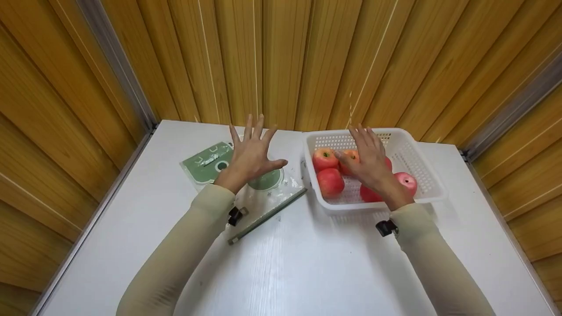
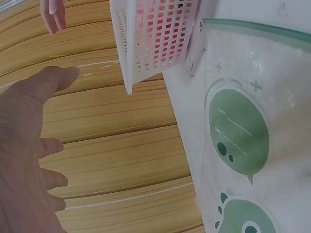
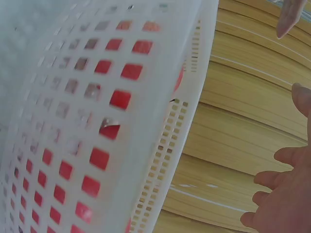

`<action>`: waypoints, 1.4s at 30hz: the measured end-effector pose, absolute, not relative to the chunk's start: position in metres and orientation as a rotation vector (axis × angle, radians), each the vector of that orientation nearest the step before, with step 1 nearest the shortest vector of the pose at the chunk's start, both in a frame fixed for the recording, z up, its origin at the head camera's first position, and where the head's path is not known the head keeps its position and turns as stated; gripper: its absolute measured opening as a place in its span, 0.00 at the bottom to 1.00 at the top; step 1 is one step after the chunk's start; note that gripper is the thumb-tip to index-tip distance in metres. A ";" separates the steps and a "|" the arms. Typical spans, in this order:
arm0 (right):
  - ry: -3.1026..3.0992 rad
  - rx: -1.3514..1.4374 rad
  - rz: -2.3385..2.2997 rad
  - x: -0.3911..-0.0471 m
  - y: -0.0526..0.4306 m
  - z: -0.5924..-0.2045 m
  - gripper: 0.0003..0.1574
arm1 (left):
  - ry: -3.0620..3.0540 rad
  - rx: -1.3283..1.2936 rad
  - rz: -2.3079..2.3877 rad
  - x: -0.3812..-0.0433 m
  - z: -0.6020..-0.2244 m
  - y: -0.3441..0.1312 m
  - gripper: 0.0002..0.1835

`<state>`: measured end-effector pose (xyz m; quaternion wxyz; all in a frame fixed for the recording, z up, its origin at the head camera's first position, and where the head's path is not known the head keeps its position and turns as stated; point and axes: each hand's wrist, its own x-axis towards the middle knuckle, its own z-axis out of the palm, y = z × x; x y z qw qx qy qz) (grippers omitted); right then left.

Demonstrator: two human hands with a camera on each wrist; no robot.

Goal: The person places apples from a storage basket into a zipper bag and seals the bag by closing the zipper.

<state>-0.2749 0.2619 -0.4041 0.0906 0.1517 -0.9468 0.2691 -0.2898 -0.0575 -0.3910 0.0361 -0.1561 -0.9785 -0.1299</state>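
My left hand (image 1: 251,157) hovers with spread, straight fingers above a clear zip bag (image 1: 208,164) printed in green, and holds nothing. The bag lies flat on the white table, its green slider edge toward me; in the left wrist view the green prints on the bag (image 2: 238,131) show plainly. Over a white perforated plastic basket (image 1: 428,175) is my right hand (image 1: 368,159), fingers extended and nothing gripped. Several red apples (image 1: 330,183) lie inside the basket, some partly hidden by the right hand. In the right wrist view the basket's wall (image 3: 141,141) stands beside that hand.
The white table (image 1: 281,281) carries the bag at left and the basket at right. A wood-patterned panel (image 1: 281,61) rises behind the table's far edge, with more panels on both sides. Metal rails (image 1: 127,74) run along the corners.
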 end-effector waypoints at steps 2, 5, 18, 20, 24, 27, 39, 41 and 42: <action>-2.807 0.452 0.842 -0.272 0.260 -0.406 0.54 | -3.010 -0.475 -0.433 -0.287 -0.393 -0.057 0.56; -2.795 0.448 0.905 -0.269 0.258 -0.409 0.54 | -3.005 -0.468 -0.475 -0.284 -0.396 -0.057 0.55; -2.741 0.433 0.969 -0.258 0.248 -0.418 0.53 | -2.948 -0.455 -0.584 -0.271 -0.408 -0.059 0.53; -2.732 0.432 0.989 -0.256 0.245 -0.421 0.54 | -2.948 -0.454 -0.582 -0.270 -0.409 -0.059 0.52; -2.723 0.436 1.031 -0.251 0.240 -0.427 0.55 | -2.952 -0.443 -0.570 -0.266 -0.414 -0.057 0.49; -2.701 0.456 1.067 -0.248 0.236 -0.431 0.54 | -2.955 -0.434 -0.586 -0.263 -0.418 -0.056 0.47; -2.661 0.472 1.198 -0.238 0.224 -0.439 0.52 | -2.958 -0.441 -0.626 -0.257 -0.430 -0.053 0.42; -2.652 0.473 1.236 -0.236 0.221 -0.441 0.52 | -2.958 -0.454 -0.644 -0.256 -0.433 -0.054 0.42; -2.644 0.477 1.254 -0.235 0.220 -0.442 0.52 | -2.954 -0.463 -0.660 -0.256 -0.435 -0.054 0.42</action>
